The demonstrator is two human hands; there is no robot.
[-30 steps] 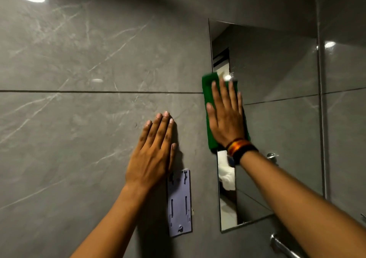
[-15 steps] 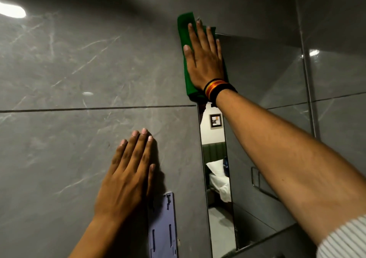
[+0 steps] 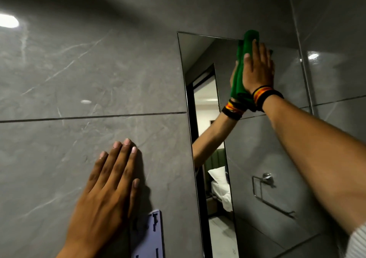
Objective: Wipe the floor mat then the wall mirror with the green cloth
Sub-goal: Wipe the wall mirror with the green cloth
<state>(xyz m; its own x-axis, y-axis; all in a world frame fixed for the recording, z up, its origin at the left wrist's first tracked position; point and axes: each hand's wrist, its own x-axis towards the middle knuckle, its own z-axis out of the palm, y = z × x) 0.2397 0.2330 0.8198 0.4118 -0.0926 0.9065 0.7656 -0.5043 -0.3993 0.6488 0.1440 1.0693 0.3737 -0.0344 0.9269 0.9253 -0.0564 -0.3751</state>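
No legible text, seemingly no labels

two hands showing, left hand [image 3: 105, 194] and right hand [image 3: 257, 69], one green cloth [image 3: 242, 75], one wall mirror [image 3: 257, 158], one lilac wall plate [image 3: 149, 236], one towel holder reflecting [image 3: 267, 190], wristbands stacking on one wrist [image 3: 265, 97]

Grey tile wall [image 3: 89, 75] – mirror [image 3: 257, 158] & lilac bracket [image 3: 148, 236] mounted on it.

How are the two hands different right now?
The right hand presses the green cloth against the mirror; the left hand rests bare on the grey wall. The right hand is higher and wears wristbands; the left shows none. Both are flat, fingers up.
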